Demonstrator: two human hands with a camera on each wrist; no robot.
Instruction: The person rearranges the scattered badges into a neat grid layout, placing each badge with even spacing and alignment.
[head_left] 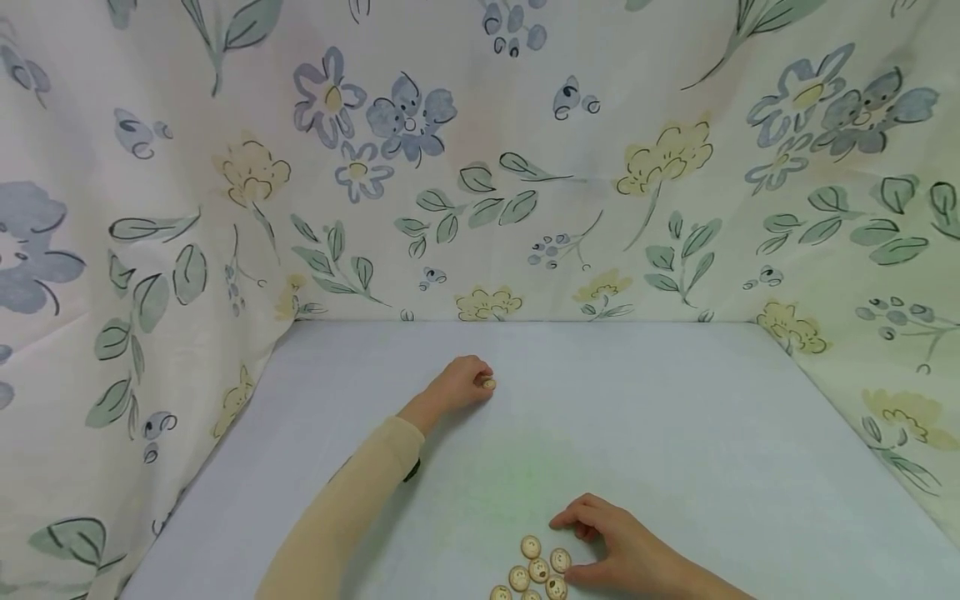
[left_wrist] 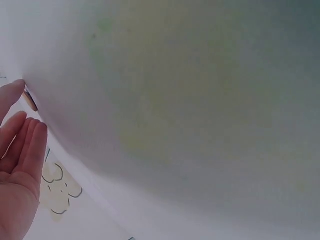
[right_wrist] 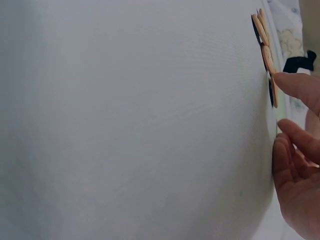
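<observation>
In the head view my left hand reaches far out over the table. A small round wooden disc with a faint drawing lies between its thumb and fingertips. The left wrist view shows this disc edge-on at the table, with the left hand's fingers around it; firm contact is hard to make out. My right hand rests low beside a group of similar discs marked with dark drawings. Its thumb tip is close to the group's right edge, and its fingers are bent loosely with nothing between them.
A pale cloth-covered table spreads between the hands and beyond them. Floral curtain fabric hangs along the back and both sides. The nearest discs are cut off by the head view's lower edge.
</observation>
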